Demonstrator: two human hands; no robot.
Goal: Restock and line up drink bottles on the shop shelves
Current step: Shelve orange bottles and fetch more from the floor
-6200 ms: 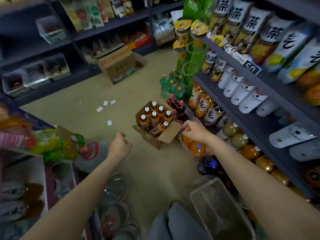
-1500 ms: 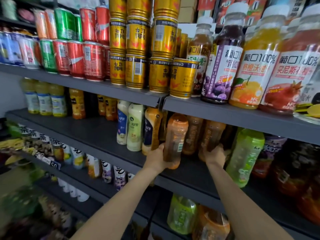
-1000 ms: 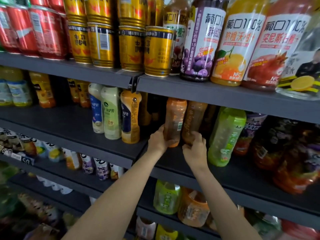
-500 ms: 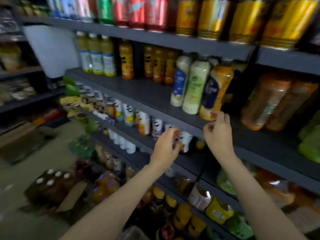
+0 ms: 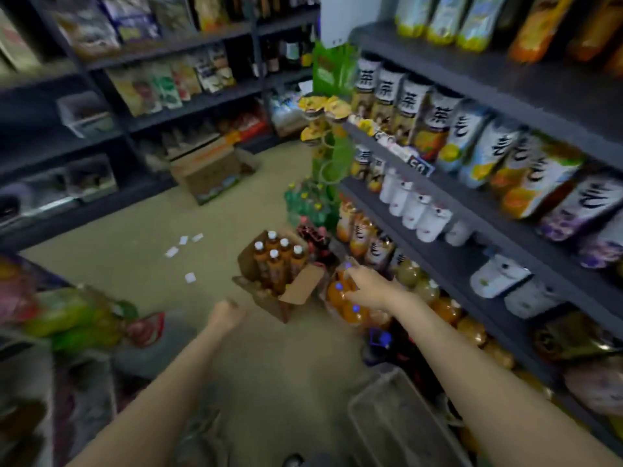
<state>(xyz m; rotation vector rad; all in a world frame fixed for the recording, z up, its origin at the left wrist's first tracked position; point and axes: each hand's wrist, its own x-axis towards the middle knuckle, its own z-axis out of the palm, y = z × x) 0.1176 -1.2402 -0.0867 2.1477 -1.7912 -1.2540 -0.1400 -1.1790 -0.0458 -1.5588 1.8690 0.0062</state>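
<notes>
- An open cardboard box [image 5: 286,291] sat on the beige floor [image 5: 135,264] just beside the foot of the dark shop shelves [image 5: 472,230] on the right.
- Five brown drink bottles [image 5: 276,261] with white caps stood upright in the box, packed close together, with its flaps folded outward.
- The left hand [image 5: 224,315] hung over the floor just short of the box, its fingers curled inward and nothing visible in it; motion blur made the finger positions hard to read.
- The right hand [image 5: 365,288] reached out to the right of the box, over a wrapped pack of orange bottles [image 5: 340,298] with blue caps that lay on the floor; its fingers were spread loosely, and I could not tell whether they touched the pack.
- White bottles [image 5: 414,207] stood in a row on a lower shelf, and taller bottles with white labels [image 5: 438,123] lined the shelf above.
- A second cardboard box [image 5: 209,170] rested further off by the far shelving.
- Small white paper slips [image 5: 183,251] lay scattered on the floor to the left of the open box.
- A clear plastic bin [image 5: 397,423] stood near the bottom of the view, under the right forearm.
</notes>
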